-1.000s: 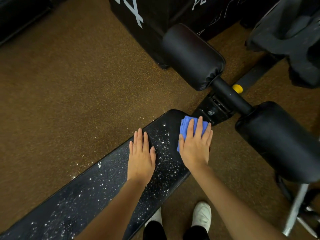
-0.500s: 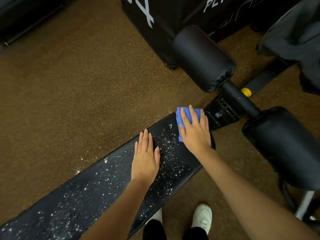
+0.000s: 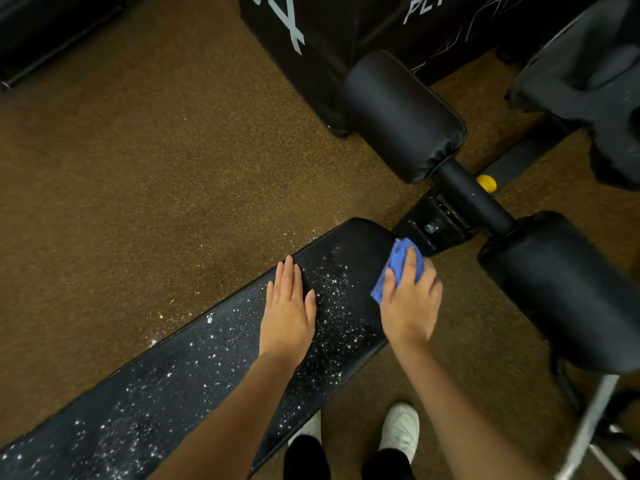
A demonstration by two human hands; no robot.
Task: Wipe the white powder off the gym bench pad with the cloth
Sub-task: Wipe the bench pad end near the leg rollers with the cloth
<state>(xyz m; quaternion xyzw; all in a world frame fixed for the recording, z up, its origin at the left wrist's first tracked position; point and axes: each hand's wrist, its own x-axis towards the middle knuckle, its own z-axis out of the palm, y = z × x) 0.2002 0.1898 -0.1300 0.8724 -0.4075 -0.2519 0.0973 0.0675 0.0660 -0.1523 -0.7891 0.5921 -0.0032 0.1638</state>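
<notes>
The right hand (image 3: 410,303) is pressing down on a bunched blue cloth (image 3: 398,266) at the right edge of the black bench pad (image 3: 194,368), just right of the frame's centre, fingers curled over the cloth and gripping it. The left hand (image 3: 289,311) is lying flat and open on the pad, fingers together, holding nothing. White powder (image 3: 334,289) is speckling the pad between the two hands and down toward the lower left of the frame, while white shoes (image 3: 400,429) are showing at the bottom on the brown floor (image 3: 138,174).
</notes>
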